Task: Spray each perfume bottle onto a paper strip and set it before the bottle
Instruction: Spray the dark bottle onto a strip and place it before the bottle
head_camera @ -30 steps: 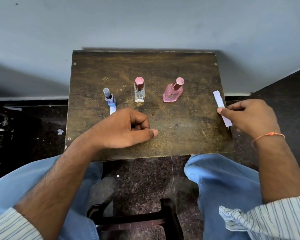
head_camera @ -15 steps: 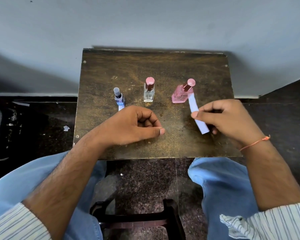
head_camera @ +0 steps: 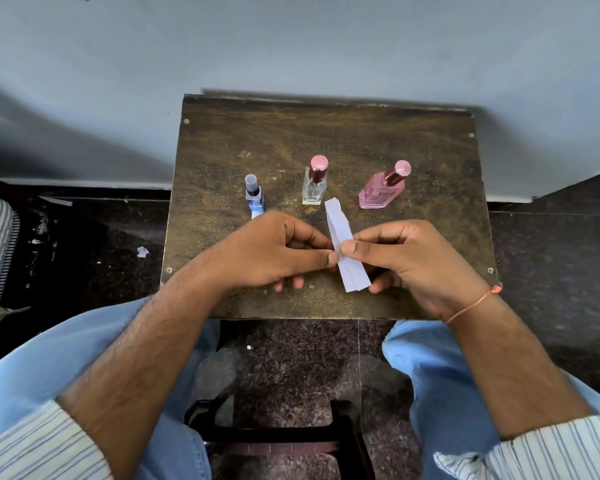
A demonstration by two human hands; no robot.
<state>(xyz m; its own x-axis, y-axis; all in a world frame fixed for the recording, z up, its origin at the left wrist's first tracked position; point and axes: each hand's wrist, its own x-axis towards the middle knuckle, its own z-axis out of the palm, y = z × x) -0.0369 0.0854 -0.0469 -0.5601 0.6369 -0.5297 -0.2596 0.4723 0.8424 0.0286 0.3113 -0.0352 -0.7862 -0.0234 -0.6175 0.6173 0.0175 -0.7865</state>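
Both forearms reach in from the lower frame corners; left hand (head_camera: 274, 251) and right hand (head_camera: 406, 258) meet mid-frame, thumbs and forefingers apparently pinching together.

Both hands, left hand (head_camera: 274, 251) and right hand (head_camera: 413, 258), pinch a white paper strip (head_camera: 343, 244) above the tabletop (head_camera: 326, 133), near the clear bottle (head_camera: 314, 187).

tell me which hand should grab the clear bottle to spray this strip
Left, probably. The left hand sits nearer the clear bottle, only touching the paper strip at its edge. The right hand pinches the strip between thumb and fingers and could keep it.
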